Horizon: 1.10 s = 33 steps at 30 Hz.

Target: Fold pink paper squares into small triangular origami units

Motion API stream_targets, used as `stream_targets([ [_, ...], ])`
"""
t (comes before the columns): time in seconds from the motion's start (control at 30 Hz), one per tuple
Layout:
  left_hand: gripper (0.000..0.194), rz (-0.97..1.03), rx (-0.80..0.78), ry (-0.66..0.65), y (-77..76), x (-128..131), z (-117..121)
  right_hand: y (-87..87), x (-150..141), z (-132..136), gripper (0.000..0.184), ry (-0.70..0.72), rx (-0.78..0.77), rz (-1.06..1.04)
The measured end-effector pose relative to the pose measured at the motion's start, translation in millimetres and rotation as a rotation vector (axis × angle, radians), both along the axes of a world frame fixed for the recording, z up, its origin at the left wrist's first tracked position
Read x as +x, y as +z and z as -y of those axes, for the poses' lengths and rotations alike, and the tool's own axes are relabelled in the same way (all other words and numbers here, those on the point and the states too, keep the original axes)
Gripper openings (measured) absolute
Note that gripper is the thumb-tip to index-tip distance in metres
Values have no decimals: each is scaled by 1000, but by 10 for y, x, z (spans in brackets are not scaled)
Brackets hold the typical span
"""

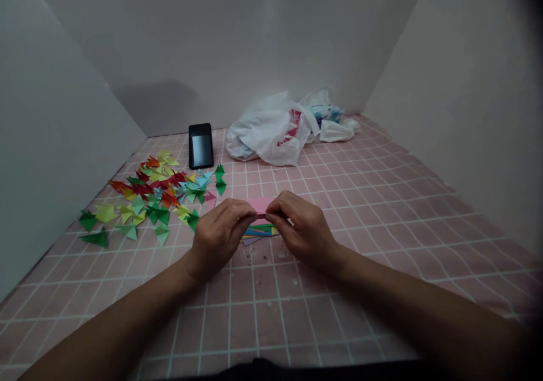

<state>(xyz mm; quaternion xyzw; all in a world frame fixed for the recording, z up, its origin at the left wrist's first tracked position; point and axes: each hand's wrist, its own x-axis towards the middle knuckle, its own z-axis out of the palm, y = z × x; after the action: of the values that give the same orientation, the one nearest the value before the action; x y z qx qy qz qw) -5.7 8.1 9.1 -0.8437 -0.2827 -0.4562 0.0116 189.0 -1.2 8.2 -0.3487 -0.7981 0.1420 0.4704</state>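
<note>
Pink paper [261,216], a small piece showing mostly as a thin edge, was held between two sets of fingertips just above the tabletop [373,183], near the middle of the view. At the far left, many folded paper shapes [168,199] in red, orange, yellow, green and blue lay in a loose spread, some overlapping. Behind their right side, a black device [201,146] with a screen lay with its longer side running away from the person.

Next came the left hand [220,231], its fingers curled and its thumb and forefinger pinched together on the paper's left end. The visible edge of the paper ran crosswise from one hand to the other, nearly level, so its long axis seemed to lie side to side; the fingers hid too much to tell which end was its front. The step in hand looked like creasing or lining up a small fold, and the next move seemed to call for an even pinch with the edges kept matched.

Beneath and just behind the fingertips lay a stack of coloured sheets [261,229], with pink, green, blue and yellow showing. A crumpled white plastic bag [271,132] stood well beyond it. The right hand [307,228] mirrored the left, thumb and forefinger closed on the paper's right end. Farther right, at the back, lay a blue-and-white packet [328,112].
</note>
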Motion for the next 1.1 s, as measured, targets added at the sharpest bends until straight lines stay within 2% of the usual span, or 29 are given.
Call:
stream_targets([
  [0.13, 6, -61, 12, 48, 31, 21, -9, 8, 10, -10, 18, 3, -2, 23],
  [0.27, 12, -112, 15, 88, 63, 32, -15, -4, 16, -31, 18, 13, -8, 53],
  [0.4, 15, -65, -41, 88, 78, -10, -39, -12, 20, -40, 18, 20, -1, 31],
  [0.5, 15, 45, -150, 108, 78, -42, -57, 4, 27, -29, 18, -4, -18, -8],
  [0.57, 11, 152, -282, 98, 74, -39, -59, 14, 31, -19, 18, -23, -32, -37],
  [0.73, 12, 298, -573, -36, 52, 35, -18, 0, 9, -1, 15, -43, -69, -101],
  [0.83, 3, 361, -661, -67, 42, 68, 11, -17, -16, 2, 16, -12, -171, -144],
  [1.0, 7, 428, -816, -109, 41, 69, 22, -21, -21, -19, 18, 158, -406, -199],
  [1.1, 7, 423, -908, -119, 57, 70, 22, -19, -4, -48, 19, 187, -564, -331],
])
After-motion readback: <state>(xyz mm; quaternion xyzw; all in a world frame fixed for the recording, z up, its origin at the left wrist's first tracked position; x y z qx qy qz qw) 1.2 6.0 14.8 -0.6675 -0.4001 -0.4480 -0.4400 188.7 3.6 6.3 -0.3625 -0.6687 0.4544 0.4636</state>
